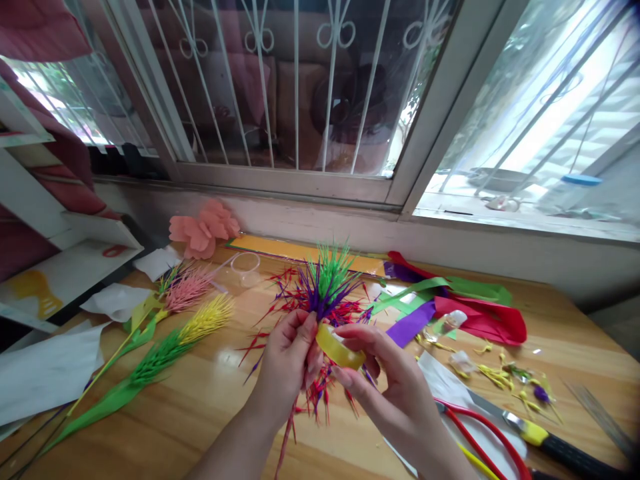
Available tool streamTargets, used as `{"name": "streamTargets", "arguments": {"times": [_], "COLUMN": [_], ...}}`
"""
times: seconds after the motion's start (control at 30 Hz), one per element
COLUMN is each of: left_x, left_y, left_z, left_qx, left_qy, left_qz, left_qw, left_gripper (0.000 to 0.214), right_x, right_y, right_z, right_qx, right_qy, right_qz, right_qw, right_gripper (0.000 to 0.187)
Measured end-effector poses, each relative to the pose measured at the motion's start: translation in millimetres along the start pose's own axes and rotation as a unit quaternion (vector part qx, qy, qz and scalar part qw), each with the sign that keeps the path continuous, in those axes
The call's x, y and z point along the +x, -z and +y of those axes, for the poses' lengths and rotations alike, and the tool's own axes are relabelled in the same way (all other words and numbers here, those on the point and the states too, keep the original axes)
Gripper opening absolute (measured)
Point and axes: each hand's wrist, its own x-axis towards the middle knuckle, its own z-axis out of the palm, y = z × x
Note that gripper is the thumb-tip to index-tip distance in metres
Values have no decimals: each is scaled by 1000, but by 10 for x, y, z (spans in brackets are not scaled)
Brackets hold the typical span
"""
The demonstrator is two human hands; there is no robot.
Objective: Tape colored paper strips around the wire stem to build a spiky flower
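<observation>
My left hand [293,347] pinches the base of a green and purple spiky paper flower [330,283], which points up and away from me. A roll of yellowish clear tape [341,348] is gripped between the thumb and fingers of my right hand [387,380], close against the flower's base. Under and around both hands lies a pile of red and purple spiky paper pieces [317,393] on the wooden table [210,413]. Whether a strip of tape runs to the flower cannot be made out.
Finished paper stalks [155,360] and white sheets [47,373] lie left. Pink paper petals [205,229] rest by the wall. Coloured paper strips [475,313], yellow scraps [495,375], red-handled scissors [487,427] and a black-and-yellow utility knife [555,453] occupy the right.
</observation>
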Motion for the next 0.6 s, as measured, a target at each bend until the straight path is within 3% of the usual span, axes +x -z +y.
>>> {"name": "streamTargets", "arguments": {"times": [0.17, 0.37, 0.43, 0.6], "left_x": [24, 13, 5, 3], "left_y": [57, 92, 84, 47], "left_z": [-10, -7, 0, 11], "left_qx": [-47, -125, -123, -50], "left_qy": [-12, 32, 25, -8], "left_qz": [-53, -146, -143, -65], "left_qw": [997, 981, 982, 997], "left_gripper": [31, 34, 36, 31], "right_x": [39, 58, 54, 21], "right_y": [59, 88, 99, 115], "right_z": [101, 74, 19, -78], "right_qx": [1, -10, 8, 34], "right_qy": [-69, -55, -49, -40], "right_qz": [4, -3, -10, -15], "right_qw": [998, 998, 999, 999], "right_gripper": [19, 20, 20, 21]}}
